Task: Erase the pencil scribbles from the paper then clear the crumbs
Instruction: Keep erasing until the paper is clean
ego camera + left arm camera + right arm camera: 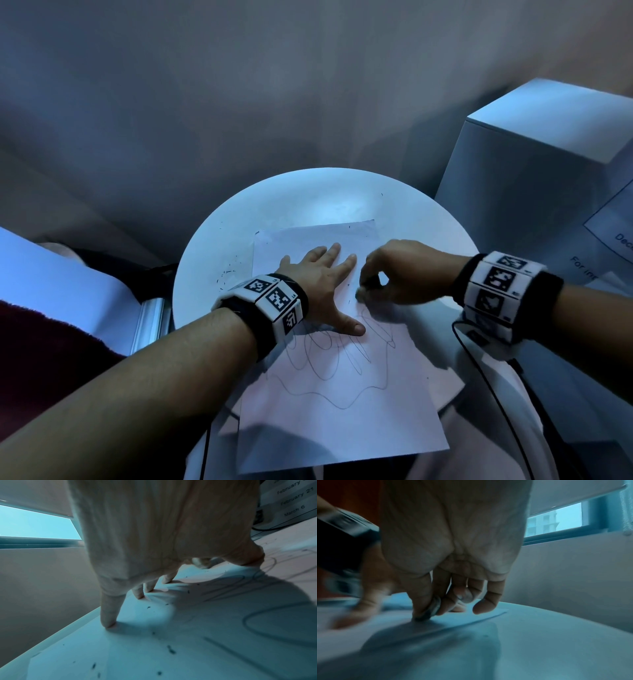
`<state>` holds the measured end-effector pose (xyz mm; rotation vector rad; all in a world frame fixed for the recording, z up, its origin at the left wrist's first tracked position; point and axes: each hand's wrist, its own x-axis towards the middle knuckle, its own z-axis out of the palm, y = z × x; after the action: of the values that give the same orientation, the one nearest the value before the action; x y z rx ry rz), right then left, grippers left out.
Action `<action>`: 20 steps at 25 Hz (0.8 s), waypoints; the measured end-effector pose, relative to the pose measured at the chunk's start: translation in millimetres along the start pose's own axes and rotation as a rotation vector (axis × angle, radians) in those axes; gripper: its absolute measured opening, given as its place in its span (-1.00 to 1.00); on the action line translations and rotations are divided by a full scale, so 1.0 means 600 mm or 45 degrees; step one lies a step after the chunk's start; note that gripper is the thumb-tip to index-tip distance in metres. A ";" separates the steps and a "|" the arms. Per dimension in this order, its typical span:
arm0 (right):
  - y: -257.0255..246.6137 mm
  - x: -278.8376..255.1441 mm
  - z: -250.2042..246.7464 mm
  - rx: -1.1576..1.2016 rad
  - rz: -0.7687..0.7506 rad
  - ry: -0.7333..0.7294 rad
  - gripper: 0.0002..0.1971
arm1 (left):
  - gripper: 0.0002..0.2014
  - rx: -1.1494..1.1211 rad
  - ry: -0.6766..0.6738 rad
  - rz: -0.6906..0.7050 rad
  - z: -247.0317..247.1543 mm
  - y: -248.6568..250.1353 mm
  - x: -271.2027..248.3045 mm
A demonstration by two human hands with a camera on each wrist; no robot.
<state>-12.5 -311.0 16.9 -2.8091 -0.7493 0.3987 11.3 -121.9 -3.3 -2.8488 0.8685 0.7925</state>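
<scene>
A white sheet of paper (342, 421) lies on a round white table (205, 253), with looping pencil scribbles (329, 363) across its near half. My left hand (325, 284) lies flat on the sheet with fingers spread, pressing it down (108, 620). Just right of it, my right hand (387, 274) pinches a small eraser (430, 609) between thumb and fingers, its tip on the paper (471, 620). Dark eraser crumbs (226, 274) lie scattered on the table left of the sheet, and more crumbs (170, 649) lie on the paper.
A large white box (534, 192) stands close at the table's right, with printed sheets (613, 236) on its side. A black cable (493, 387) runs from my right wristband past the table's edge. A white surface (51, 274) and a dark red fabric (41, 359) lie left.
</scene>
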 end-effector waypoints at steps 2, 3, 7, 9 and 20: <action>0.011 0.017 -0.012 0.024 0.085 0.092 -0.78 | 0.26 -0.005 0.011 0.004 0.001 0.000 0.001; 0.013 0.020 -0.011 0.023 0.083 0.114 -0.79 | 0.26 -0.008 0.016 0.002 0.002 -0.001 0.001; -0.016 -0.022 0.021 0.004 -0.085 -0.027 -0.71 | 0.24 0.006 0.013 0.002 0.003 0.000 0.000; -0.007 -0.024 0.016 0.049 -0.054 -0.020 -0.70 | 0.24 0.008 0.009 0.001 0.001 0.001 0.000; 0.018 -0.017 -0.003 0.109 0.014 0.005 -0.76 | 0.26 -0.013 0.042 0.007 -0.004 0.007 -0.002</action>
<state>-15.7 -325.6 18.1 -2.7341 -0.6995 0.4168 9.2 -125.4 -0.5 -2.8779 0.8792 0.7545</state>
